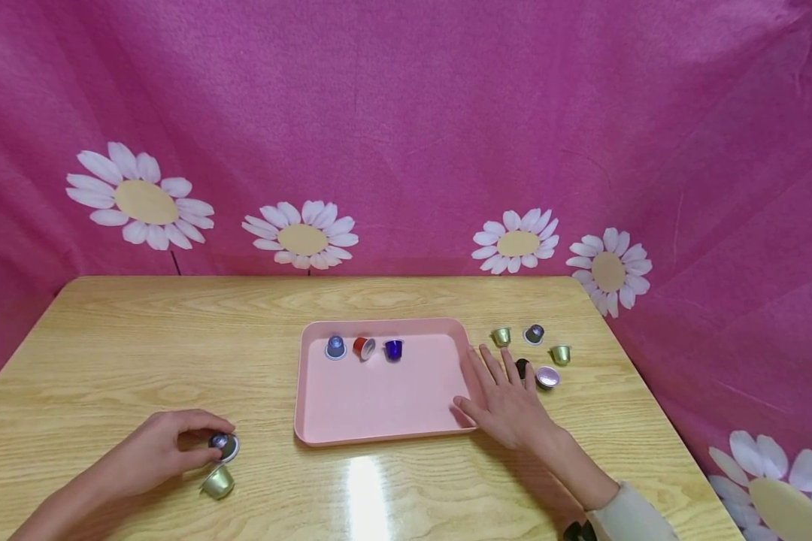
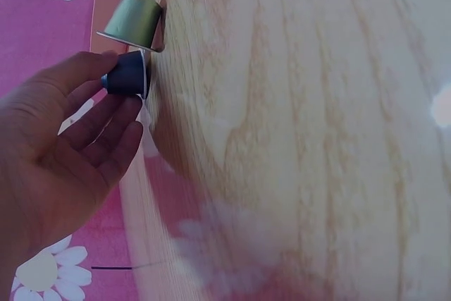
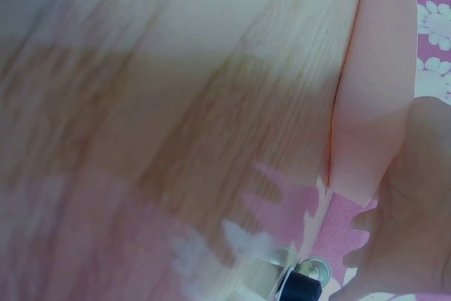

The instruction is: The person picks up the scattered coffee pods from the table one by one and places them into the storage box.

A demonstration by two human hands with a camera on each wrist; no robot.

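At the table's left, my left hand (image 1: 159, 448) pinches a dark blue coffee capsule (image 1: 224, 446) between thumb and fingers. The same capsule (image 2: 127, 73) shows its white rim toward the tabletop in the left wrist view. Close beside it a light green capsule (image 1: 218, 482) lies tilted on the table. My right hand (image 1: 514, 409), fingers straight and spread, is at the right edge of the pink tray (image 1: 386, 406). A black capsule (image 1: 522, 367) is partly hidden by its fingers. Along the tray's far side sit a blue capsule (image 1: 335, 347), a red one (image 1: 364, 347) and a deep blue one (image 1: 394, 349).
Right of the tray several capsules lie on the wooden table (image 1: 176, 330): two green ones (image 1: 501, 336), a dark purple one (image 1: 534, 334) and one with a lilac face (image 1: 548, 377). Behind hangs a magenta cloth (image 1: 406, 135) printed with daisies.
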